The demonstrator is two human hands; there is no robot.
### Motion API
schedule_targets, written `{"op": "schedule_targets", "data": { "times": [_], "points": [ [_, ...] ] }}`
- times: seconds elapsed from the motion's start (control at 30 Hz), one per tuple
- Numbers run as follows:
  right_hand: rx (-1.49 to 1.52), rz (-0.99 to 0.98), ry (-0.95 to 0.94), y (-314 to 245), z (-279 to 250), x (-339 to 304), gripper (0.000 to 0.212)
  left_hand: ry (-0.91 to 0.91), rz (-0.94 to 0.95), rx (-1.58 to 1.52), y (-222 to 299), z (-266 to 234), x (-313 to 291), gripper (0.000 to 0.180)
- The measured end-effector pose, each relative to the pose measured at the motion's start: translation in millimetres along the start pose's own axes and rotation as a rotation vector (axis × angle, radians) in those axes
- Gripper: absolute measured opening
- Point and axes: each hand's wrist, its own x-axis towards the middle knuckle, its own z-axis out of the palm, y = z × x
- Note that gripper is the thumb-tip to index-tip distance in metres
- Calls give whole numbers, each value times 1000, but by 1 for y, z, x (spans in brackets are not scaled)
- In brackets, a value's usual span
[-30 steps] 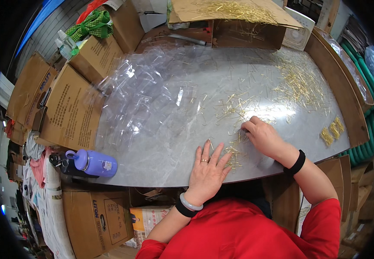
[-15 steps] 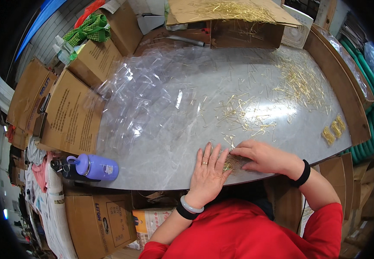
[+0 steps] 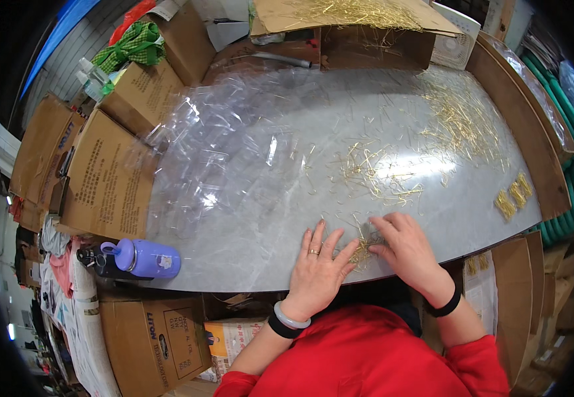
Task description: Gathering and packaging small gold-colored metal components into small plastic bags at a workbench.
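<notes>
My left hand (image 3: 319, 270) lies on the grey tabletop near its front edge, fingers spread, a ring on one of them. Its thumb side touches a small heap of gold-coloured wire hooks (image 3: 361, 254). On the heap's other side is my right hand (image 3: 407, 250), its fingers curved with thumb and fingertips apart, bordering the hooks. Nothing shows gripped in either hand. Beyond them lies a loose scatter of gold hooks (image 3: 373, 173), with a denser spread of hooks (image 3: 462, 122) toward the far right.
Clear plastic pieces (image 3: 227, 142) cover the table's left part. A purple bottle (image 3: 148, 258) stands at the left front edge. Bundled gold hooks (image 3: 519, 190) lie at the right edge. Cardboard boxes (image 3: 111, 178) and a cardboard wall (image 3: 522, 126) border the table; more hooks lie on a raised cardboard sheet (image 3: 280, 20).
My right hand has turned and shifted slightly right, its thumb drawing away from my left hand. More of the small hook heap shows between them. My left hand has barely moved.
</notes>
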Motion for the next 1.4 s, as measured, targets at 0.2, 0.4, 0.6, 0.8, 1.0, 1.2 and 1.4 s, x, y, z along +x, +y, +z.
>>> {"op": "schedule_targets", "data": {
  "times": [0.2,0.4,0.6,0.8,1.0,1.2,1.4],
  "points": [
    [-124,141,135,-28,14,-7,58,13,11,-59,-2,2,-2,62],
    [103,-207,-29,-23,28,8,59,54,-39,-87,-1,6,-6,84],
    [293,-296,-136,-12,17,0,64,41,-54,-53,-3,8,-8,90],
    [356,-232,-1,-3,19,-7,62,2,-134,-66,-5,-1,-8,94],
    [176,-186,4,4,3,-13,57,-65,-77,-127,-3,-6,1,86],
    [190,-113,201,-2,29,-12,50,-5,-17,-210,5,5,7,67],
    [14,22,226,0,0,-39,30,47,-19,-298,1,5,2,55]
  ]
}}
